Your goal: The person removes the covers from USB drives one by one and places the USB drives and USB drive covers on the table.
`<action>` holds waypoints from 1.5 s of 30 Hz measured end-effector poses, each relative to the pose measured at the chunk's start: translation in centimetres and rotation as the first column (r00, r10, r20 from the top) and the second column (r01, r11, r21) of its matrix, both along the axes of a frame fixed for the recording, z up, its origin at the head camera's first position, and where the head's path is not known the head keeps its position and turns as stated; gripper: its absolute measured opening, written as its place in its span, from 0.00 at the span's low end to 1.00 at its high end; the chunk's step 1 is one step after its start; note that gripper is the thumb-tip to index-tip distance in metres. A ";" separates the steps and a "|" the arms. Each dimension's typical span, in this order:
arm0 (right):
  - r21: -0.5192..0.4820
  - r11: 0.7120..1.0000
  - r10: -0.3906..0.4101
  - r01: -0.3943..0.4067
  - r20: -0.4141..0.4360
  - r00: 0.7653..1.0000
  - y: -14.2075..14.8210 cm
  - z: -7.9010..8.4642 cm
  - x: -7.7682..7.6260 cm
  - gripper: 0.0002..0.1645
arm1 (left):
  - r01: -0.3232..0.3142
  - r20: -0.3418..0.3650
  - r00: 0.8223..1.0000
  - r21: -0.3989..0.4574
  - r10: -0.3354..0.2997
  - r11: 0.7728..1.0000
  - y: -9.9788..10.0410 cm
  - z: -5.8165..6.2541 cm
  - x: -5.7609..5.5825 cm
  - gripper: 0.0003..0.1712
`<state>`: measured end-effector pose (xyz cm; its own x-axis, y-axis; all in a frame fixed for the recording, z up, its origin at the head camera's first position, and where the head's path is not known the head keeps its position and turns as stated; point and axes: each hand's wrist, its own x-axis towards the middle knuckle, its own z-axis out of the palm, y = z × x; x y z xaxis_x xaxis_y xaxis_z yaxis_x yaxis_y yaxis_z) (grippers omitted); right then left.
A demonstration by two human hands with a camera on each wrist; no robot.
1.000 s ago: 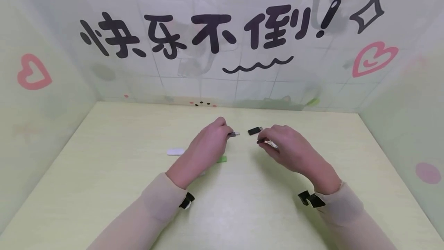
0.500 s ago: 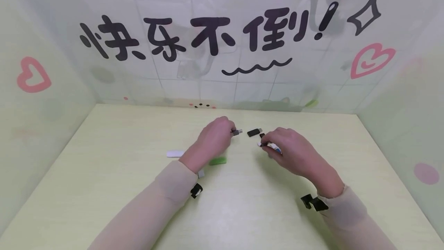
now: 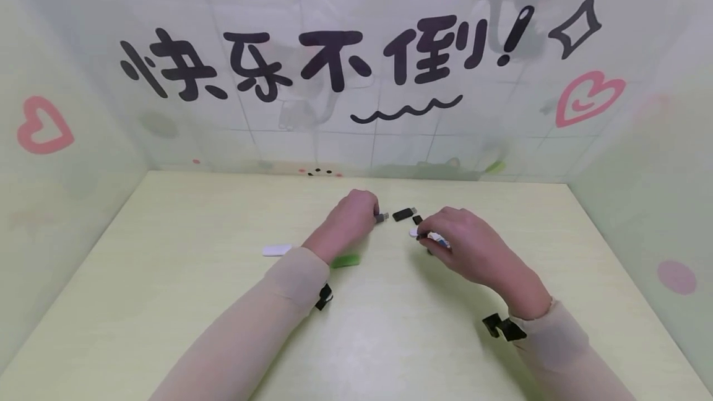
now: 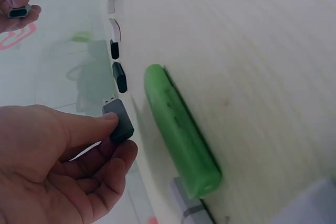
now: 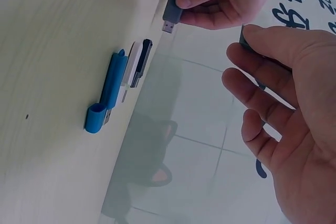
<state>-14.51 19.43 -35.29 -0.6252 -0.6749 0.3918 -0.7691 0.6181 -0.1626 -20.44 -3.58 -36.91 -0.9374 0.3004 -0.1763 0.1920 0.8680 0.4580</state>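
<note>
My left hand (image 3: 354, 212) pinches a dark grey USB flash drive (image 4: 122, 124) between thumb and fingers. The drive's bare metal plug points right, towards the other hand. My right hand (image 3: 462, 240) holds a small dark cap (image 4: 19, 11) at its fingertips, its hollow end showing in the left wrist view. Between the hands, on the table, lie a black flash drive (image 3: 403, 214) with its plug bare and a black cap (image 3: 418, 219). A white flash drive (image 5: 134, 61) lies beside a blue one (image 5: 113, 80), whose blue cap (image 5: 95, 118) is off near its plug.
A green flash drive (image 3: 345, 260) lies under the left wrist, with a grey one (image 4: 191, 203) beside it. Further left is a pale white stick (image 3: 276, 250). A printed back wall (image 3: 312, 135) closes off the table's (image 3: 390, 339) far edge.
My left hand with the grey flash drive has shifted right, closer to the black one. My right hand has drawn slightly back and right, uncovering the black cap and part of the white drive.
</note>
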 end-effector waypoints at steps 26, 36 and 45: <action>0.030 0.999 0.034 -0.035 0.039 0.999 -1.0 -0.3 -0.7 0.07 | 0.009 0.011 1.000 -0.061 -0.008 0.998 0.2 -0.6 -1.0 0.12; 0.092 0.996 0.007 -0.016 0.096 0.995 -1.9 -0.4 -1.5 0.07 | -0.004 -0.042 0.999 -0.029 0.003 1.000 -0.3 0.1 -0.7 0.18; 0.158 0.987 -0.023 -0.002 0.159 0.987 -2.7 -0.9 -3.1 0.06 | -0.006 -0.134 0.991 -0.031 0.001 0.999 -1.4 0.5 0.7 0.20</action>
<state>-17.60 16.72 -36.20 -0.6785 -0.7133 0.1753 -0.7344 0.6536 -0.1830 -19.75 -4.98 -36.37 -0.9542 0.2933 -0.0586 0.2465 0.8823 0.4010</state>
